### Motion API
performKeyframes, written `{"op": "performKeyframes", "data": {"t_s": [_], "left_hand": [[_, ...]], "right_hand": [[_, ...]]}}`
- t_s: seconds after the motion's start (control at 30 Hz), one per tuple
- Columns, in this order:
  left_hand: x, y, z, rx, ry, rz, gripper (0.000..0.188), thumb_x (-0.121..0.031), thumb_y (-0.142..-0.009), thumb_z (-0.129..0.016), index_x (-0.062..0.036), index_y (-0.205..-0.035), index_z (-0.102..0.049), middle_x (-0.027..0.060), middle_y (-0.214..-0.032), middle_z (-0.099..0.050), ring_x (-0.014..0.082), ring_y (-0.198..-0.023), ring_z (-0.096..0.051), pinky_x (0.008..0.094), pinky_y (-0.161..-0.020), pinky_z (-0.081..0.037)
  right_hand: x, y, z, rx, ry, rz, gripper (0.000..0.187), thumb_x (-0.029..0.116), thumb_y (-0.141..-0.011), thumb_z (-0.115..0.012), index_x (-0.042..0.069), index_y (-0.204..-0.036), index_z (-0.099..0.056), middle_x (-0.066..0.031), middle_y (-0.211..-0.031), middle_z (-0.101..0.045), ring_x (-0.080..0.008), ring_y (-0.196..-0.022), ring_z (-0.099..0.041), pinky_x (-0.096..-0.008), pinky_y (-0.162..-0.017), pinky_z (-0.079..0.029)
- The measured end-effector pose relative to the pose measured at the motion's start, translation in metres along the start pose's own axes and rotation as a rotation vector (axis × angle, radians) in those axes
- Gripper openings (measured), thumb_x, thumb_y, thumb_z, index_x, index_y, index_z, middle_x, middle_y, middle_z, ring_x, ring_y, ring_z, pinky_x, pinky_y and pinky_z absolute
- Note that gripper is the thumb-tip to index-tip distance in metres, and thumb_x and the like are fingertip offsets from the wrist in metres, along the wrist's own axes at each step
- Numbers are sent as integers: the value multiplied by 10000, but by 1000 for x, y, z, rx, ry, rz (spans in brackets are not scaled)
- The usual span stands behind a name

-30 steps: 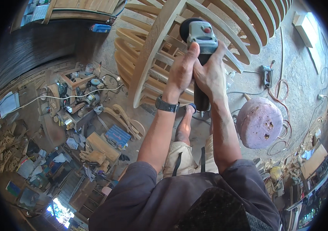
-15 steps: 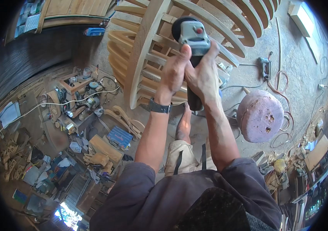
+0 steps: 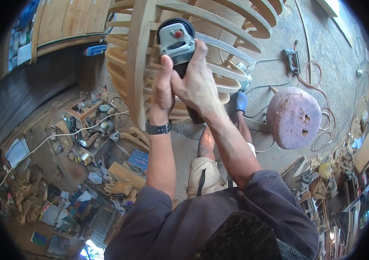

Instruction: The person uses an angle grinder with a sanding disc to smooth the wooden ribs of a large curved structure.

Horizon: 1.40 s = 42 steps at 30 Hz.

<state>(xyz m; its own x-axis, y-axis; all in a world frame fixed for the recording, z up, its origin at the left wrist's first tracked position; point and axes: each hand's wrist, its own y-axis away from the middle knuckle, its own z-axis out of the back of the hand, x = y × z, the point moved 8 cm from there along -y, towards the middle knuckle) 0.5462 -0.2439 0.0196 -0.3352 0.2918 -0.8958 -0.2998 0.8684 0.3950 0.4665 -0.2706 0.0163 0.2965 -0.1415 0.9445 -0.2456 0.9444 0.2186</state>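
Note:
Both my hands are wrapped round an angle grinder [image 3: 177, 44] with a grey metal head, a red button and a black body. My left hand [image 3: 162, 89] grips its left side, thumb pointing up toward the head. From the right, my right hand [image 3: 198, 86] closes over the body. The round disc shows at the far side of the head, in front of a large wooden framework [image 3: 137, 65] of curved slats and a thick upright rib. Whether the disc touches the wood I cannot tell.
A round, pinkish stool [image 3: 294, 118] with a torn top stands at right, beside a nail gun [image 3: 291, 60] and looped hoses [image 3: 314, 71]. Left lie tools, a blue case [image 3: 138, 159] and wood scraps [image 3: 28, 199]. A pale cable [image 3: 74, 132] crosses there.
Both hands and the angle grinder have moved left across the picture, toward the framework's thick rib. My view has shifted too, and a blue shoe now shows beyond my right arm.

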Motion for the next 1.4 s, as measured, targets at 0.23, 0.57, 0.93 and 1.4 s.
{"op": "performKeyframes", "data": {"t_s": [0.23,0.57,0.93,1.4], "left_hand": [[53,8,-3,236,-365,64,829,-746,-946,-482,49,-1026,-702,64,-938,-689,144,-900,-584,328,-800,-470],[81,24,-45,256,-651,116,800,-737,-932,-505,40,-868,-680,211,-711,-632,279,-721,-648,411,-670,-477],[27,3,2,179,-139,70,832,-686,-1003,-397,28,-1417,-503,157,-1350,-600,244,-1211,-610,358,-1045,-479],[109,36,-57,275,-676,145,787,-714,-923,-555,64,-964,-672,227,-820,-679,297,-797,-669,413,-746,-506]], "right_hand": [[-40,36,45,-106,-137,-160,846,336,-917,-708,15,-1473,-157,-365,-1246,-557,-528,-1082,-635,-527,-915,-512],[-82,63,87,-247,-117,-176,848,292,-899,-743,-6,-1469,-189,-299,-1247,-573,-409,-1115,-648,-449,-968,-499],[-24,15,18,8,-108,-87,885,296,-875,-705,-82,-1463,-162,-433,-1269,-486,-567,-1093,-593,-540,-916,-517],[-120,80,100,-318,-208,-179,849,301,-867,-794,28,-1456,-248,-237,-1224,-604,-349,-1100,-663,-426,-934,-524]]}}
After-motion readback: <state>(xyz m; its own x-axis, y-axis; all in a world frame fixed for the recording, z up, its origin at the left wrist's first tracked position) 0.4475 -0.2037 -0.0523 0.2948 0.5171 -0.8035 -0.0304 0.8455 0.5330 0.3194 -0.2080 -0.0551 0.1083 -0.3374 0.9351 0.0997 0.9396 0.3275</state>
